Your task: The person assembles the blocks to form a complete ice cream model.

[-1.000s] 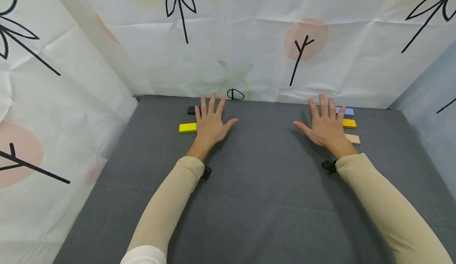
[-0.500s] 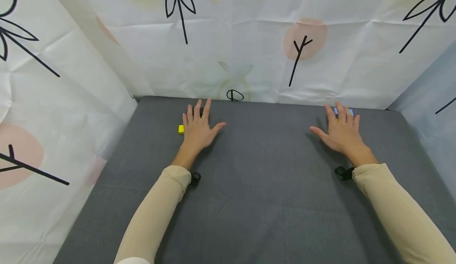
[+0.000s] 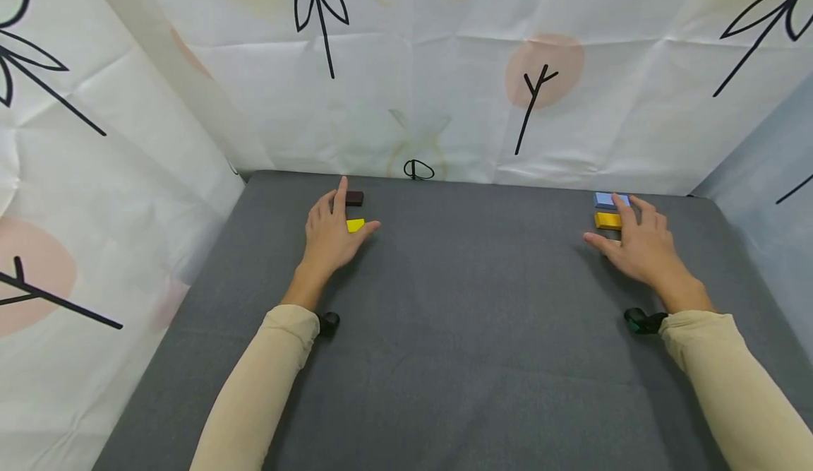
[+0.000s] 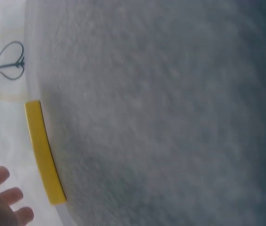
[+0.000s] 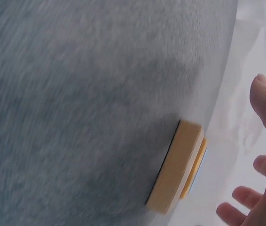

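Note:
My left hand (image 3: 327, 236) hovers near a yellow block (image 3: 356, 225) and a dark brown block (image 3: 354, 198), covering part of both in the head view. Its thumb is spread away from loosely bent fingers, and it holds nothing. The left wrist view shows the yellow block (image 4: 44, 153) whole, apart from the fingers. On the other side, my right hand (image 3: 646, 251) is held over a row of blocks with thumb spread. A blue block (image 3: 605, 200) and an orange block (image 3: 607, 221) show beside its fingers. The pale wooden block (image 5: 175, 167), mostly hidden in the head view, shows in the right wrist view.
A grey cloth-covered table (image 3: 470, 316) lies under both hands. White patterned curtains (image 3: 444, 90) rise along its far edge and left side, and a bluish one (image 3: 768, 146) on the right. The blocks lie close to the far edge.
Both hands have moved outward and slightly nearer, the left to the left and the right to the right. Their spread fingers have bent a little. The blocks appear unmoved.

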`<state>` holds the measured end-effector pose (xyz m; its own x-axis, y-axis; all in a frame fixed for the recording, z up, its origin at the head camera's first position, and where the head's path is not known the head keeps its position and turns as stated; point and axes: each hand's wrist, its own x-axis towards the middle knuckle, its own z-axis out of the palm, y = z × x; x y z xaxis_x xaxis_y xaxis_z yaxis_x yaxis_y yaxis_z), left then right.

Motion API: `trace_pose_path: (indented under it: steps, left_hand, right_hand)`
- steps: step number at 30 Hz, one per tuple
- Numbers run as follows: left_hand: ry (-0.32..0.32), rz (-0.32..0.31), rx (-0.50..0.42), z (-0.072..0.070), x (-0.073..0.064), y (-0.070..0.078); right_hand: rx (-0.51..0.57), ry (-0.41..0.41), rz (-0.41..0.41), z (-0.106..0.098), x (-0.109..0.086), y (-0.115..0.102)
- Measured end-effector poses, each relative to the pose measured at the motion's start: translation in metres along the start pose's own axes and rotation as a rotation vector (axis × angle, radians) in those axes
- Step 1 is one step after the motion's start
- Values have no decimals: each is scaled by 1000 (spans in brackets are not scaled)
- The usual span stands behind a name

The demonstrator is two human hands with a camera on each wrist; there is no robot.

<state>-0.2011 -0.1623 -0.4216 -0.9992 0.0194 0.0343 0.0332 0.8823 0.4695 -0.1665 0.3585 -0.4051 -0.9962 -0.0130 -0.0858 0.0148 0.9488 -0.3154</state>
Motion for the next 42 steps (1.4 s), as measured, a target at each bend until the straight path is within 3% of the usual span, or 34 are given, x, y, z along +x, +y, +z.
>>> trace_pose_path:
  steps: [13,20,29,34,42]
  left_hand:
    - [16,-91,-90,-11,1,-31]
    - [-9,-131,-148,-18,4,-48]
    - [-79,-140,-163,-22,4,-53]
    - [-98,-137,-166,-23,5,-53]
    - [-124,-152,-133,-22,8,-52]
  right_hand:
    - [149,124,-34,7,-7,36]
    - [202,71,-26,5,-10,49]
    - [226,-7,-21,4,-14,59]
    - [215,3,-26,7,-17,59]
    - [178,27,34,10,-18,56]
